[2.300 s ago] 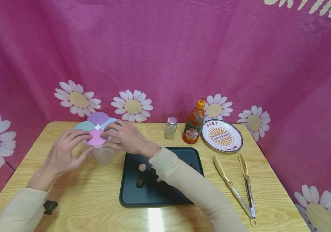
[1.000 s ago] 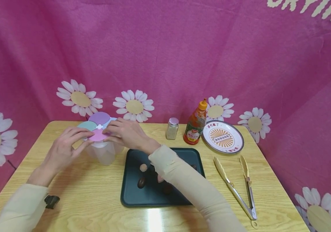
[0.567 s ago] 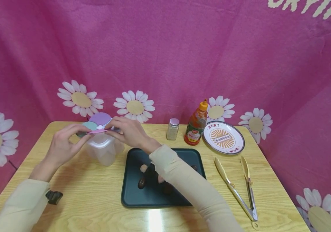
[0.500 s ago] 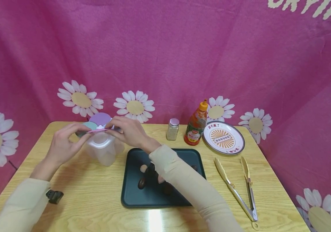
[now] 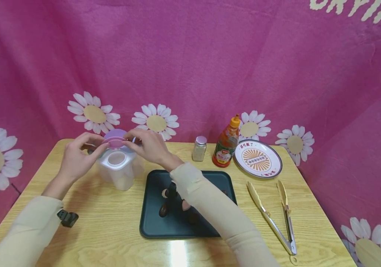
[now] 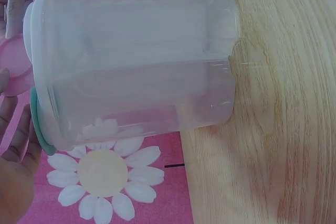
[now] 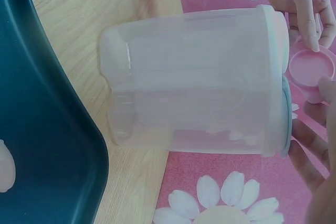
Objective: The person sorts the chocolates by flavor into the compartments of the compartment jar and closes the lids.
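Note:
A tall translucent storage container (image 5: 121, 176) with coloured petal lids stands at the table's back left. Its pink lid (image 5: 115, 142) is tilted up, baring a round opening (image 5: 116, 158) in the white top. My left hand (image 5: 80, 157) pinches the lid's left edge between thumb and fingers. Opposite it, my right hand (image 5: 150, 145) pinches the right edge. The lid's ringed underside (image 7: 312, 68) shows in the right wrist view. Behind stands the purple lid (image 5: 115, 132), partly covered. The left wrist view has a green lid (image 6: 40, 121) lying flat on the container.
A dark tray (image 5: 150, 230) with small brown and pink pieces lies under my right forearm. Further right are a shaker jar (image 5: 199, 149), a red sauce bottle (image 5: 225, 144), a patterned plate (image 5: 258, 158) and spread tongs (image 5: 270, 222). A pink curtain (image 5: 190, 66) backs the table.
The pink lid lay flat on the container earlier. Both hands have raised its near edge up and back, so the round opening now shows. Tray, bottle and tongs stay in place.

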`<state>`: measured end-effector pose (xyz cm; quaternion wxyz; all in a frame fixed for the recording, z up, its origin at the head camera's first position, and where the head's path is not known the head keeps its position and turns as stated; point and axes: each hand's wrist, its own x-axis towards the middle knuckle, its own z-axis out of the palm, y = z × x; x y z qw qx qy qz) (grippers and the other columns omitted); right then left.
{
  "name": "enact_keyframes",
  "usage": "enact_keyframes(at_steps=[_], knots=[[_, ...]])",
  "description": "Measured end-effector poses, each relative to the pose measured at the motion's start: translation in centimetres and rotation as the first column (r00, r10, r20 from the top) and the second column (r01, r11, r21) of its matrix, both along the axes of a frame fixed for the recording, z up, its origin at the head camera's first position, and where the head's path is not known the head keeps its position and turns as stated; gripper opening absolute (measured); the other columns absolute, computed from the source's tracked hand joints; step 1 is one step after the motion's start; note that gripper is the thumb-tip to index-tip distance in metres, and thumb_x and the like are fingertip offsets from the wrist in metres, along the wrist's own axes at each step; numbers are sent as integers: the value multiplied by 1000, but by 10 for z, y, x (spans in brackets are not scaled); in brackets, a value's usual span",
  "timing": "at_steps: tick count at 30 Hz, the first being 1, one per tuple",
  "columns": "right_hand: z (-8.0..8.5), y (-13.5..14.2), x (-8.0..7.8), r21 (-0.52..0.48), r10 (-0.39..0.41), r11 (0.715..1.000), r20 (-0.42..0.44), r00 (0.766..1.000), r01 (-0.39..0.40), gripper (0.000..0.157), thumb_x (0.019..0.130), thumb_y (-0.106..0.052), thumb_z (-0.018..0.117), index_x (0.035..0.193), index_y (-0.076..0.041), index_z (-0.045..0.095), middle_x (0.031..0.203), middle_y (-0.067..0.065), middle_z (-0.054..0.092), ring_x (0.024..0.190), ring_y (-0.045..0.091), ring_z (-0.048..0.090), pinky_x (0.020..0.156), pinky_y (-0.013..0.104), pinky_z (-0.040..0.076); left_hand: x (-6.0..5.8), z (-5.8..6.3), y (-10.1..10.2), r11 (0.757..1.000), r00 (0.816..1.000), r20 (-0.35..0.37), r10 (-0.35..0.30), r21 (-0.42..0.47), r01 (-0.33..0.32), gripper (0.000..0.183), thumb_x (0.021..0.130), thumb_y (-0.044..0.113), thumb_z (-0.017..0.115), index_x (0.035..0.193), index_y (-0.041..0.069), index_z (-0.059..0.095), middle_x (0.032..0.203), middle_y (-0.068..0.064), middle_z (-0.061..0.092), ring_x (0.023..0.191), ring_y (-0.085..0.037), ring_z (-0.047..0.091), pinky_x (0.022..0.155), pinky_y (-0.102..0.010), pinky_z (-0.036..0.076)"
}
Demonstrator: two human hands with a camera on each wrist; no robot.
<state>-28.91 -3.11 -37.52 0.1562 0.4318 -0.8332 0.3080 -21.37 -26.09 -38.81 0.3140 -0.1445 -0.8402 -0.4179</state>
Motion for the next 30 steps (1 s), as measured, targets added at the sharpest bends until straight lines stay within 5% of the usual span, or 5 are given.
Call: enact_keyframes(at_steps=[8, 16, 24, 30], knots=[[1, 3, 5, -18, -58, 998, -12, 998, 58, 23, 98, -31, 77, 116, -17, 78, 100, -1, 78, 84, 9, 71, 70, 10, 49, -1, 3, 1, 1000, 999, 40, 26, 16, -26, 21, 87, 1, 83, 106, -2, 74, 91, 37, 60, 81, 19, 57, 72, -4, 48], [0, 46, 26, -75, -158, 986, -79, 984, 152, 31, 94, -37, 79, 120, -18, 77, 105, -2, 79, 88, 14, 73, 65, 16, 51, 2, 3, 1, 999, 997, 69, 43, 7, -44, 22, 89, 3, 82, 108, -2, 73, 92, 34, 59, 83, 19, 56, 73, -5, 48], [-6, 110, 49, -67, -246, 968, -89, 965, 241, 36, 91, -36, 82, 120, -16, 76, 104, 0, 79, 90, 17, 74, 65, 27, 55, 4, 3, 2, 999, 995, 78, 54, 3, -55, 22, 90, 3, 82, 109, -2, 73, 97, -14, 74, 84, 19, 55, 74, -4, 47], [-20, 164, 66, -69, -324, 946, -159, 932, 317, 37, 86, -35, 87, 116, -16, 78, 101, 1, 81, 84, 17, 75, 56, 27, 51, 4, 4, 2, 999, 994, 91, 51, -13, -50, 23, 91, 5, 81, 110, -1, 72, 100, -19, 76, 85, 20, 53, 75, -4, 46]])
